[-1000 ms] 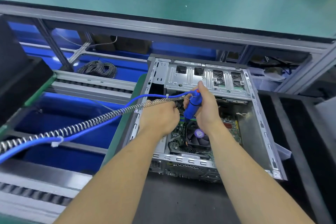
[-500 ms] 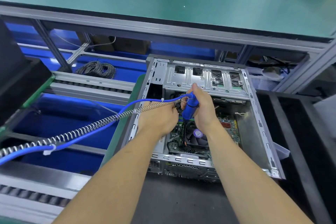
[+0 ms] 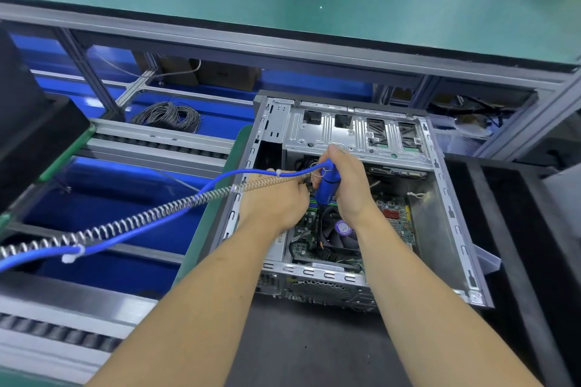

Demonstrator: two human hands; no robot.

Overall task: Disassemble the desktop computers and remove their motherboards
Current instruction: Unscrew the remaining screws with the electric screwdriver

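We look down along two bare forearms reaching from the bottom edge toward the centre. At the centre, an open computer case (image 3: 446,198) lies on its side on a dark work surface (image 3: 314,355), and we see its motherboard (image 3: 394,218) still inside, with a round fan (image 3: 341,229) at about 6 o'clock from the hands. Our right hand (image 3: 350,188) curls around a blue screwdriver (image 3: 327,182) pointed down into the case. Our left hand (image 3: 276,198), just at 9 o'clock from the tool, is curled beside it; we cannot tell what it grips. A blue cable (image 3: 132,226) and a metal coil (image 3: 125,225) trail toward 8 o'clock. Farther, at 10 o'clock, lies a bundle of grey wire (image 3: 168,116). At 12 o'clock, farthest, runs a green shelf (image 3: 345,3).
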